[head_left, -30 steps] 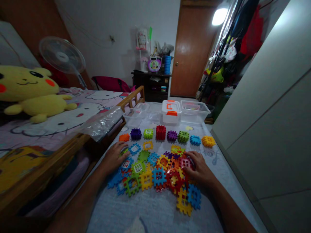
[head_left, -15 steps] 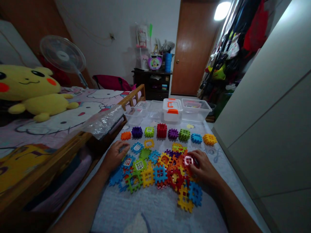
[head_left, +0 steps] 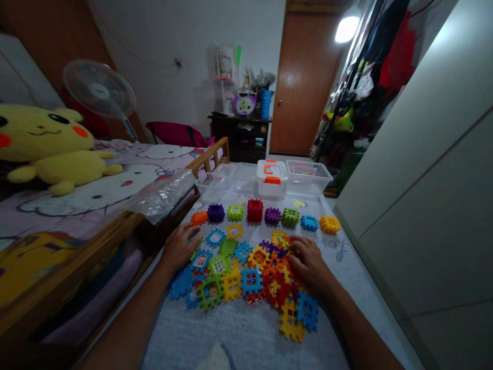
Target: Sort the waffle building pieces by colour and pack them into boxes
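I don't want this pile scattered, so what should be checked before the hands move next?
1. Left hand free: ok, it lies flat on the left edge of the pile of tiles.
2. Grip of the right hand: cannot tell, its curled fingers hide any piece.
3. Pile within reach: ok, it lies between both hands.
4. Row of cubes clear of the pile: ok, standing beyond it.
5. White box out of the way: ok, behind the cubes.

Nothing legible
plastic tiles (head_left: 252, 280) bear window shapes; bedsheet (head_left: 146, 169) bears cartoon faces; shelf packets (head_left: 225, 61) too small to read
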Motion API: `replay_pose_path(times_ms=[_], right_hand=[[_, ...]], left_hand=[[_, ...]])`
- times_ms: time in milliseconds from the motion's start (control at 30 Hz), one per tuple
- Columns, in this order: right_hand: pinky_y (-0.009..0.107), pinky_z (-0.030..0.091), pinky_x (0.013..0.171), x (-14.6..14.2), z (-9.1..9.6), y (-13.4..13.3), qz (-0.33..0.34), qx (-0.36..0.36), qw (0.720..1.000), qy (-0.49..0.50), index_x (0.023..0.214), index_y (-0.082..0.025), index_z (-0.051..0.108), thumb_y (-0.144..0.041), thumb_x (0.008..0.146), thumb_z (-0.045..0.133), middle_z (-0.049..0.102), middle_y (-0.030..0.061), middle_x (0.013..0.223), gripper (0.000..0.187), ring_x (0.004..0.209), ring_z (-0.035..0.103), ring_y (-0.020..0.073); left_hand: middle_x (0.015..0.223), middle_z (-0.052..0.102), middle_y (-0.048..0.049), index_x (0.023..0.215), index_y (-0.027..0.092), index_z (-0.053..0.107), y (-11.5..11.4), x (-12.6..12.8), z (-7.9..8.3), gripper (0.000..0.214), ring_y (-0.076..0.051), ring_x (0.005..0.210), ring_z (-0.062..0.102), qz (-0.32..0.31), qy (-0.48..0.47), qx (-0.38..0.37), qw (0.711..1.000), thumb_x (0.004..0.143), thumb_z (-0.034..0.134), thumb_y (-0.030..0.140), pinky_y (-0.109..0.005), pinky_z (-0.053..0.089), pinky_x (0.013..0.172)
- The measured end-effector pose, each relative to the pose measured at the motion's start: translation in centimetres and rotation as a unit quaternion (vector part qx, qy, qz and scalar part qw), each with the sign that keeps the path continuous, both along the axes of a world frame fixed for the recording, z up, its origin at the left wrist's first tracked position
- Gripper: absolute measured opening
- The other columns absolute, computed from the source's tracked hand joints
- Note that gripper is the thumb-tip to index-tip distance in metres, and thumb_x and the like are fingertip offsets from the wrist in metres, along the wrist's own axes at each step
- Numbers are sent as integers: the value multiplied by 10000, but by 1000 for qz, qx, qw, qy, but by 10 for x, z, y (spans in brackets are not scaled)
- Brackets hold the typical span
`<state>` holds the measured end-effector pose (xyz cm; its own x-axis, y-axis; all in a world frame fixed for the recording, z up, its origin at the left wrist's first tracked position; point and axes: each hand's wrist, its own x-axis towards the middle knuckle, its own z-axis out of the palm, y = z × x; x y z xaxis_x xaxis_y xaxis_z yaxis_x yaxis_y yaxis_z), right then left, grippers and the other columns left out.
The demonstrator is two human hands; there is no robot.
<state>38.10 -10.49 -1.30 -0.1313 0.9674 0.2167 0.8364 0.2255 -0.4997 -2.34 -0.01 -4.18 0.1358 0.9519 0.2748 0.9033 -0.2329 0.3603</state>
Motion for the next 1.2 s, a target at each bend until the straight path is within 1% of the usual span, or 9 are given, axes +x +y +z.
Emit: replay_pose_path(times_ms=[167, 300, 433, 600, 700, 767, 933, 1067, 1200], right_hand=[[460, 415, 973, 4, 3, -3, 13, 8, 1000, 7, 832, -207, 609, -270, 821, 500, 626, 110, 1169, 126, 1101, 547, 268], [424, 456, 915, 7, 7, -5, 14, 2, 1000, 24, 748, -218, 595, -282, 797, 516, 639, 99, 1080, 112, 1027, 576, 261], [392, 476, 883, 11, 10, -5, 11, 0, 999, 43, 796, -222, 615, -278, 793, 513, 650, 86, 1010, 117, 967, 591, 246], [414, 470, 912, 11, 6, -4, -12, 7, 999, 29, 954, -218, 646, -295, 771, 529, 670, 90, 1038, 230, 986, 597, 260], [419, 470, 919, 12, 3, -3, -5, 3, 1000, 24, 960, -215, 657, -312, 777, 529, 670, 96, 1073, 243, 1013, 599, 267], [423, 470, 923, 13, 1, -3, -1, -2, 1000, 23, 967, -215, 661, -330, 788, 528, 669, 97, 1085, 251, 1024, 599, 269], [437, 469, 946, 16, -2, -2, -8, -6, 1000, 26, 1000, -210, 667, -359, 800, 527, 669, 103, 1103, 286, 1040, 602, 275], [443, 468, 963, 17, -4, -3, -7, -1, 999, 33, 1017, -206, 672, -368, 795, 531, 666, 110, 1126, 309, 1061, 603, 280], [444, 472, 966, 17, -5, -4, -9, -5, 999, 35, 1029, -204, 671, -385, 803, 525, 661, 119, 1136, 324, 1075, 603, 284]], left_hand=[[1089, 655, -101, 1010, 184, 682, -3, 0, 4, 462, -274, 1086, 578, -14, -1, -1, 1000, 870, 404, 525, -447, 400, 1032], [1018, 646, -98, 924, 182, 681, -5, 0, 10, 408, -260, 1040, 588, 4, -26, 19, 999, 892, 381, 456, -424, 430, 1001], [1144, 606, -113, 1044, 165, 656, -1, 1, 10, 376, -263, 1143, 548, 11, -46, 50, 998, 885, 387, 375, -432, 408, 1054], [1295, 550, -109, 1129, 175, 641, 7, -2, 1, 397, -277, 1242, 495, -5, -48, 31, 998, 872, 402, 360, -453, 360, 1113], [1334, 530, -112, 1188, 174, 606, 12, -6, 7, 423, -280, 1271, 476, 8, -43, 37, 998, 853, 444, 375, -447, 350, 1123], [1358, 517, -119, 1216, 168, 585, 21, -8, 20, 449, -284, 1305, 445, -7, -8, 23, 1000, 823, 484, 360, -439, 330, 1136], [1333, 555, -120, 1218, 172, 577, 58, -3, 52, 495, -284, 1303, 451, -57, 84, -78, 992, 740, 574, 303, -405, 337, 1113], [1184, 641, -121, 1081, 178, 643, 85, 6, 54, 512, -322, 1177, 544, -59, 99, -121, 986, 605, 705, 356, -383, 410, 1016], [1053, 670, -102, 935, 179, 682, 96, 10, 49, 428, -319, 1051, 595, -62, 106, -148, 981, 561, 704, 385, -370, 451, 925]])
